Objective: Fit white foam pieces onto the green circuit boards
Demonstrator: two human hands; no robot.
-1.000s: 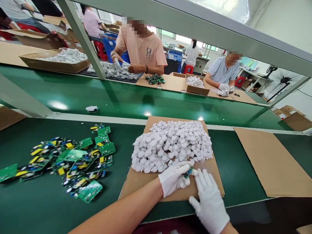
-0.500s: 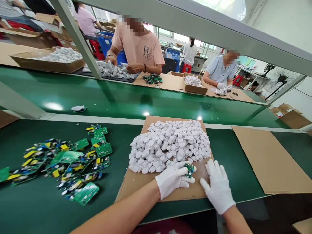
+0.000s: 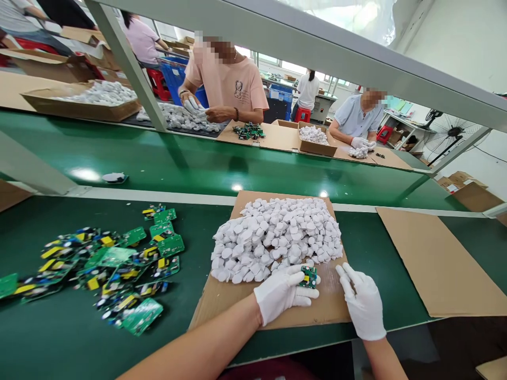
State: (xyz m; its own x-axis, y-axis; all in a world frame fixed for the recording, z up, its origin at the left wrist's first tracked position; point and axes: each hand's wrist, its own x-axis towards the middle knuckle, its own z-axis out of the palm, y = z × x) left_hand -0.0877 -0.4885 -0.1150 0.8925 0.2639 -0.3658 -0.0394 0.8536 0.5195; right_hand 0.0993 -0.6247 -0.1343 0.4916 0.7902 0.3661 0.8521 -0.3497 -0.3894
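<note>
My left hand (image 3: pixel 283 293), in a white glove, holds a small green circuit board (image 3: pixel 308 276) with a yellow part on it, between thumb and fingers. It is over the cardboard sheet (image 3: pixel 222 306), just below a heap of small white pieces (image 3: pixel 273 237). My right hand (image 3: pixel 361 301), also gloved in white, is at the right edge of that cardboard with its fingers apart and nothing visible in it. Many green boards with yellow, blue and black parts (image 3: pixel 113 256) lie in a loose pile on the green table to the left.
A second cardboard sheet (image 3: pixel 439 264) lies on the right. Behind the table runs a green belt (image 3: pixel 190 163) carrying one white-topped board (image 3: pixel 115 178). Metal framing (image 3: pixel 130 68) crosses above. Beyond, people work beside a box of white pieces (image 3: pixel 317 141).
The board in my left hand has turned, showing more of its yellow part. My right hand has drawn its fingers closer together and rotated. The white-topped board has moved left along the belt.
</note>
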